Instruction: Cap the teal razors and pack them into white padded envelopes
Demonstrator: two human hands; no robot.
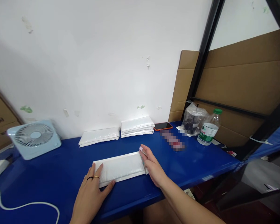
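Left hand [91, 193] — fingers spread — rests on the white envelope [121, 168].

The right hand [155, 169] partly covers the right end of the packet [121, 168]. The item [172, 140] near the worktop's [67, 168] rear edge is pixelated, unidentifiable. The picture's bottom edge cuts off the cord [29, 203].

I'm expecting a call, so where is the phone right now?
In the head view, the phone lies right of centre at the back of the blue table, just right of the taller white stack.
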